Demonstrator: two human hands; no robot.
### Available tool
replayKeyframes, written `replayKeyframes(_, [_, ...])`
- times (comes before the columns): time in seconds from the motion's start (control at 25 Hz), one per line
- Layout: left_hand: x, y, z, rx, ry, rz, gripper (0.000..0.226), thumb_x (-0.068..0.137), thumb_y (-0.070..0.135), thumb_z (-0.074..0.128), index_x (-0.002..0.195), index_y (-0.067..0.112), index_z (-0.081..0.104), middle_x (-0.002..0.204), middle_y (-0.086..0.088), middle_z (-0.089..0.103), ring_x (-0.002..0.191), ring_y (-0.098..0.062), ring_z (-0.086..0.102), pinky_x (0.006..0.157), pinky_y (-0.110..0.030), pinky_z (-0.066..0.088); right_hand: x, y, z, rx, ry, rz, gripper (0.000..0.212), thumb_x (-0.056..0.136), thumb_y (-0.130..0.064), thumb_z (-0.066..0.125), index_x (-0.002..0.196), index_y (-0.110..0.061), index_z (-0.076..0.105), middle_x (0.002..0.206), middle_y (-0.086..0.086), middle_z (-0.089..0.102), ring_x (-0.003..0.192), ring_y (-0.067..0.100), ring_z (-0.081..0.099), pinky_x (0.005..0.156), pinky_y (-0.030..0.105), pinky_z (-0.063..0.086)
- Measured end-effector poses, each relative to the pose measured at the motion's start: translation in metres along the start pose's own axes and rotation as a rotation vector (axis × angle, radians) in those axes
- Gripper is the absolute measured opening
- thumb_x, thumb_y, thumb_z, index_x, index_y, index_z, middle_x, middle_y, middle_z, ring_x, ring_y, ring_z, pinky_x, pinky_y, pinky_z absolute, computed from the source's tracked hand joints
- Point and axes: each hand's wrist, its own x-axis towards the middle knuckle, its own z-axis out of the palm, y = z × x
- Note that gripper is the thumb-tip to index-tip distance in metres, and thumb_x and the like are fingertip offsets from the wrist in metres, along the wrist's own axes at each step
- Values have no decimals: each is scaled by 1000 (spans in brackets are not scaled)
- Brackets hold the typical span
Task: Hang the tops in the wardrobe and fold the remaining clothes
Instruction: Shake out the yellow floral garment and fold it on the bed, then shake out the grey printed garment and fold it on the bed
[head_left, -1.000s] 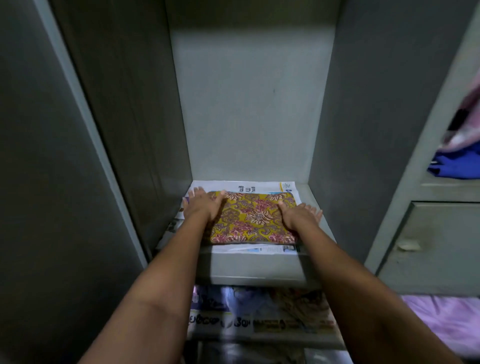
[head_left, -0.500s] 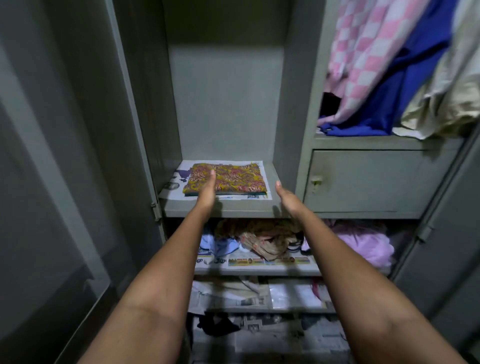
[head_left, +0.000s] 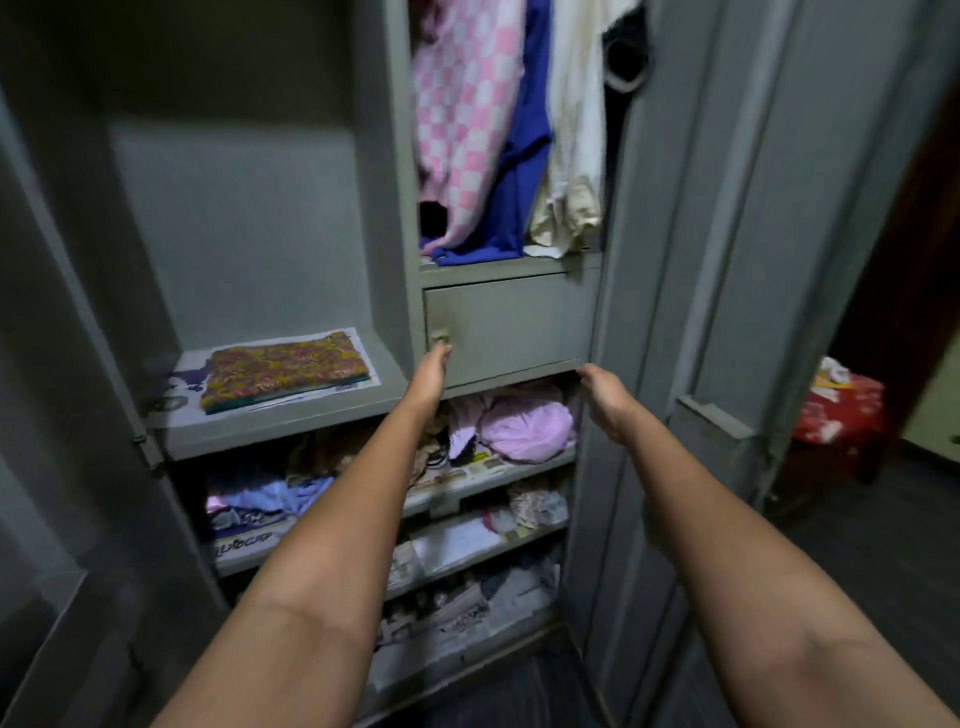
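Both arms stretched toward the open grey wardrobe (head_left: 249, 208): left hand (head_left: 430, 375) empty with fingers straight, just below the small handle (head_left: 440, 335) of the closed locker door (head_left: 511, 325); right hand (head_left: 605, 397) empty with fingers loosely curled, near the locker's lower right corner. Folded yellow patterned cloth (head_left: 283, 368) flat on newspaper (head_left: 187, 376) on the left shelf (head_left: 270, 423), apart from both hands. Far right above the locker, hanging: pink checked top (head_left: 462, 114), blue garment (head_left: 519, 171), cream garment (head_left: 574, 150); lower shelves crowded with crumpled clothes, among them a lilac bundle (head_left: 524, 428).
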Motion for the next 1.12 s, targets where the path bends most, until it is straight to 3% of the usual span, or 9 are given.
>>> replayKeyframes(0.08, [-8, 5, 35, -7, -63, 18, 46, 103, 25, 26, 144, 5, 35, 152, -7, 33, 137, -16, 32, 113, -31, 19, -24, -3, -31, 19, 125, 1, 35, 101, -19, 34, 67, -22, 41, 41, -16, 46, 39, -1, 43, 41, 13, 32])
replayKeyframes(0.2, [-39, 16, 91, -44, -256, 5, 47, 104, 25, 23, 146, 4, 29, 154, -5, 28, 142, -16, 25, 114, -28, 16, -71, 1, -87, 81, 285, 29, 26, 100, -29, 38, 75, -23, 44, 67, -8, 47, 57, 5, 39, 52, 20, 26])
replayKeyframes(0.32, [-82, 22, 140, -103, -414, -38, 45, 104, 20, 23, 144, 2, 31, 148, -4, 36, 137, -13, 32, 108, -23, 23, -132, 8, -134, 161, 422, 82, 18, 101, -31, 34, 103, -21, 49, 89, 1, 55, 72, 13, 51, 62, 26, 33])
replayKeyframes(0.44, [-120, 19, 187, -94, -547, -70, 44, 103, 21, 29, 144, 4, 34, 150, -12, 37, 141, -22, 30, 111, -27, 21, -204, 18, -177, 132, 566, 138, 33, 101, -34, 32, 127, -18, 45, 111, 6, 60, 95, 21, 56, 73, 28, 37])
replayKeyframes(0.56, [-170, 13, 225, -40, -758, -87, 46, 104, 26, 29, 146, 9, 31, 145, 2, 38, 134, -10, 39, 105, -20, 29, -274, 34, -218, 101, 764, 190, 37, 100, -35, 35, 132, -19, 44, 134, 8, 53, 120, 27, 52, 92, 35, 39])
replayKeyframes(0.64, [-200, 10, 247, -35, -869, -94, 48, 104, 29, 29, 147, 8, 29, 139, 3, 39, 121, -1, 51, 97, -12, 36, -318, 44, -241, 97, 888, 226, 36, 99, -36, 38, 130, -20, 46, 136, 9, 52, 122, 29, 51, 102, 41, 37])
replayKeyframes(0.76, [-223, 6, 272, -13, -980, -75, 56, 102, 38, 30, 152, 13, 18, 154, -5, 29, 142, -16, 27, 115, -29, 18, -360, 51, -267, 108, 987, 251, 40, 99, -36, 37, 134, -18, 43, 135, 11, 51, 123, 32, 49, 104, 43, 37])
replayKeyframes(0.96, [-226, 14, 307, 15, -1057, -29, 57, 102, 42, 29, 152, 16, 21, 156, -6, 26, 145, -23, 20, 116, -35, 15, -371, 40, -294, 84, 1020, 236, 37, 98, -37, 39, 129, -18, 46, 146, 14, 41, 135, 38, 37, 110, 48, 32])
replayKeyframes(1.12, [-210, 17, 353, -14, -1033, -13, 55, 102, 40, 33, 150, 14, 26, 154, -7, 31, 144, -23, 24, 116, -36, 18, -353, 42, -337, 74, 996, 205, 30, 95, -40, 41, 119, -23, 47, 128, 0, 46, 104, 19, 46, 92, 35, 37])
